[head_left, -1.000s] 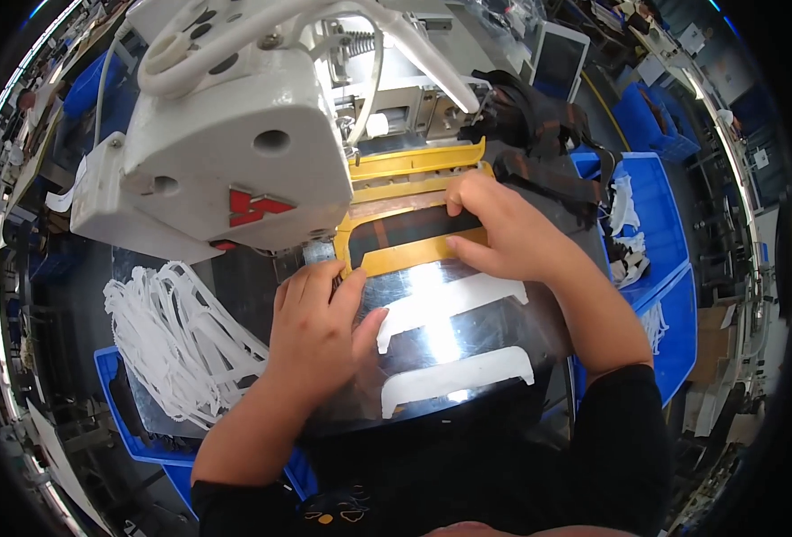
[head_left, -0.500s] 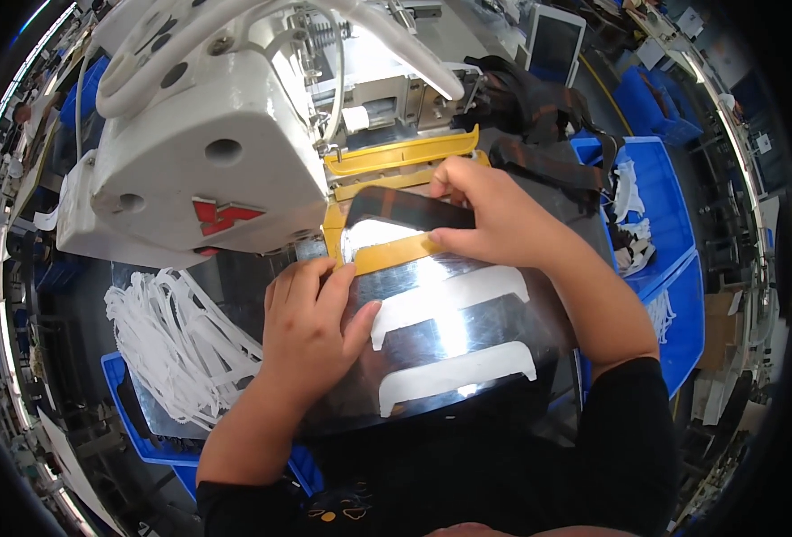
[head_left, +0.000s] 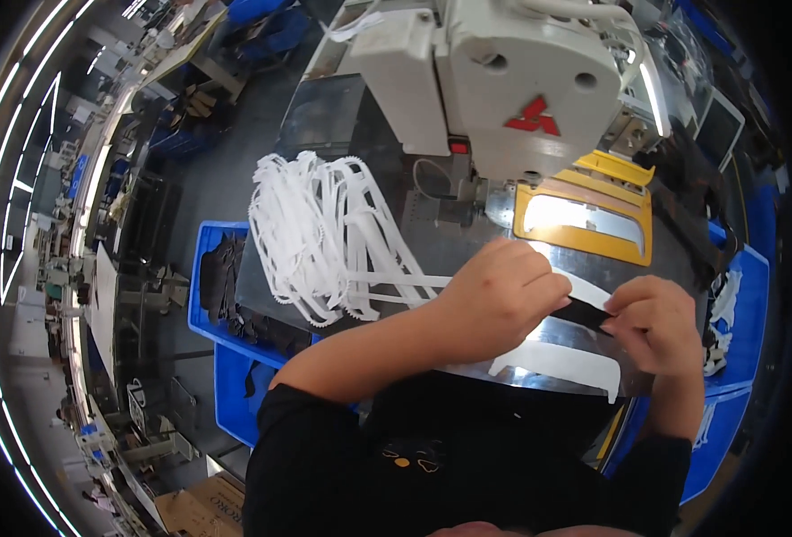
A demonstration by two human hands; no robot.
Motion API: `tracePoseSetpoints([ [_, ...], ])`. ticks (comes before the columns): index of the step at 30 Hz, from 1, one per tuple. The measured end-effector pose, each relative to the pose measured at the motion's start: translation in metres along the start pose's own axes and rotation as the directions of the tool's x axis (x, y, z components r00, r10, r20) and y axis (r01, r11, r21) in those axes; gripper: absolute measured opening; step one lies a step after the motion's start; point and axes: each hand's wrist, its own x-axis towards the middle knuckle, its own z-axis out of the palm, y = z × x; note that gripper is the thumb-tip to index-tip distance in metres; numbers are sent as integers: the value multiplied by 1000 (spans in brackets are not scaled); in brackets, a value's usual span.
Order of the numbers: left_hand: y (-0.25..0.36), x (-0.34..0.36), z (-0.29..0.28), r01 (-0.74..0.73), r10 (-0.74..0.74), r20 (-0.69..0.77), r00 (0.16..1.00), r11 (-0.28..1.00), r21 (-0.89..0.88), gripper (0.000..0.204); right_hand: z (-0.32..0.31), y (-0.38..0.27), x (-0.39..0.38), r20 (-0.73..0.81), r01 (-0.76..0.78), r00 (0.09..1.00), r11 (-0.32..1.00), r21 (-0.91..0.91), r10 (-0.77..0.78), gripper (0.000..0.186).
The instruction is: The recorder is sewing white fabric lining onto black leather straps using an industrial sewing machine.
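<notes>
My left hand [head_left: 508,295] and my right hand [head_left: 646,322] have closed fingers on a dark fabric piece [head_left: 579,313], held low over the metal worktop, with a white shaped strip [head_left: 575,285] along its far edge; whether the two are joined I cannot tell. Nearer me lies another white shaped piece [head_left: 557,362] with downturned ends. Behind my hands, a yellow frame template [head_left: 633,242] with a shiny opening sits beside the white sewing machine [head_left: 526,80]. A tangled pile of white looped strips [head_left: 297,233] lies left of my left hand.
Blue bins hang at left [head_left: 235,407] and right [head_left: 736,349], with dark and white scraps in them. Dark straps [head_left: 691,237] lie right of the machine, below a screen [head_left: 718,130]. A cardboard box [head_left: 199,501] is at lower left; other benches stand along the far left.
The dark piece has left the yellow frame, now in both hands nearer me. My hands have come down and closer together. The view has swung left, so machine and worktop appear farther right.
</notes>
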Motion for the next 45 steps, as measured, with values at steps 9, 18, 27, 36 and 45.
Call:
tracePoseSetpoints([
  [9, -12, -139, -154, 728, -518, -727, 450, 684, -37, 20, 6, 67, -21, -200, -398, 856, 855, 332, 476, 17],
  [18, -85, -322, -180, 976, -499, -844, 198, 176, 124, 42, 22, 69, -12, -164, -362, 894, 888, 283, 417, 15],
  [27, -114, -225, -137, 961, -704, -657, 269, 245, 131, 36, 21, 69, -10, -81, -432, 881, 863, 262, 466, 20],
  [36, -53, -161, -151, 755, -688, -662, 297, 594, -278, 17, 16, 61, -5, 0, -368, 925, 897, 246, 379, 18],
  [45, 42, -29, -76, 275, -262, -88, 961, 940, 200, 10, 26, 4, 19, 77, -100, 993, 986, 130, 91, 64],
])
